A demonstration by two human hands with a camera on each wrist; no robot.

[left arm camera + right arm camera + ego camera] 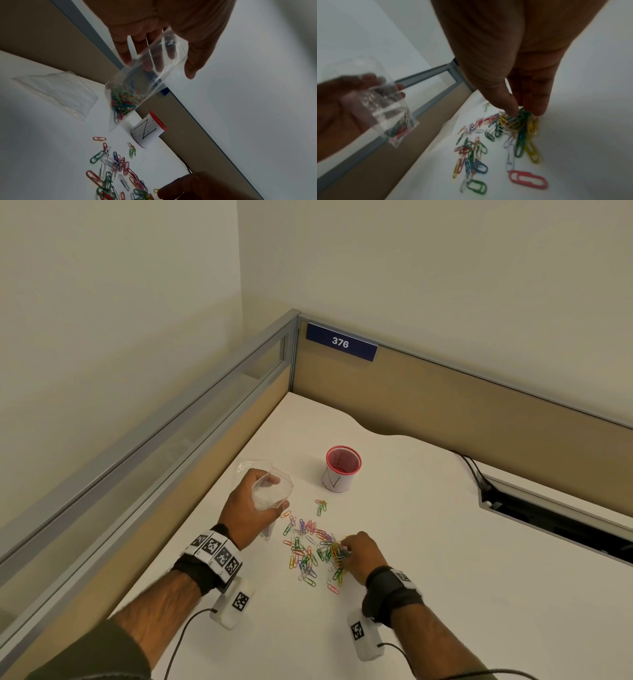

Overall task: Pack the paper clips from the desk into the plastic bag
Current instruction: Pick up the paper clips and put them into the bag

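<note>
Several coloured paper clips (310,546) lie scattered on the white desk (428,535). My left hand (251,503) holds a small clear plastic bag (270,491) above the desk, mouth held wide by its fingers. The left wrist view shows the plastic bag (137,86) with several clips in its bottom. My right hand (359,553) is down on the pile. The right wrist view shows its thumb and fingers pinching a bunch of clips (517,121) that still touches the desk, and the bag (390,112) off to the left.
A red-rimmed cup (340,469) with a paper label stands behind the clips. A second clear plastic bag (58,92) lies flat on the desk near the left partition (205,446). A cable slot (555,518) opens in the desk at right.
</note>
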